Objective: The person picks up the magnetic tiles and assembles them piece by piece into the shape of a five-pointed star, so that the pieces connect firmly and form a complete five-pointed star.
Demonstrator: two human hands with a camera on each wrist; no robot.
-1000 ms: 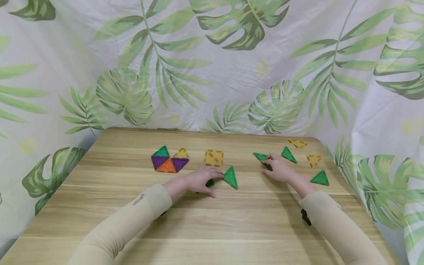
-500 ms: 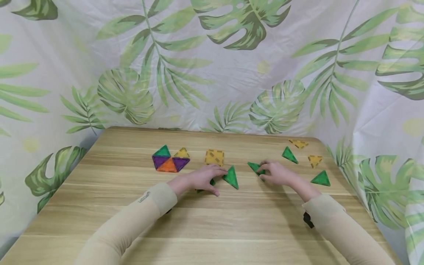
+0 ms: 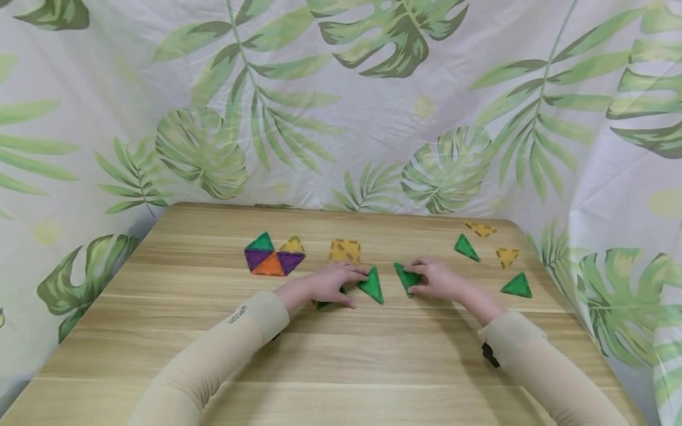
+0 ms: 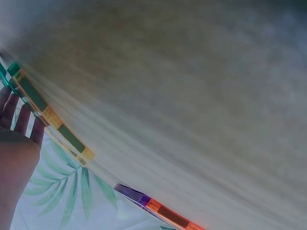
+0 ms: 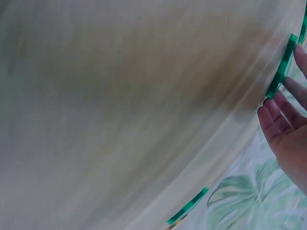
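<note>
From my head view I saw both hands over the tiles. My right hand [image 3: 438, 280] pinched a green translucent plastic triangle [image 3: 403, 277] flat on the table, fingers and thumb at its edge. My left hand [image 3: 330, 284] was loosely spread, fingertips on a second green plastic triangle [image 3: 374, 287] just beside it, thumb stretched away; a partly covered green piece [image 3: 322, 305] showed beneath my palm.

The wrist views gave what the head view could not: tiles edge-on, as thick, straight-sided strips, with long dark bars inside the rim of the yellow translucent square [image 3: 345, 251].

The table [image 3: 341, 367] had smooth, pale wood grain. On my left, green, purple, orange and yellow triangles formed a tight cluster [image 3: 269, 264]; on my right lay two green triangles [image 3: 517, 286] and two yellow ones [image 3: 507, 257]. Behind hung a wrinkled leaf-print cloth [image 3: 373, 136]. Dark lettering marked my beige left sleeve [image 3: 213, 352], too small to read surely.
</note>
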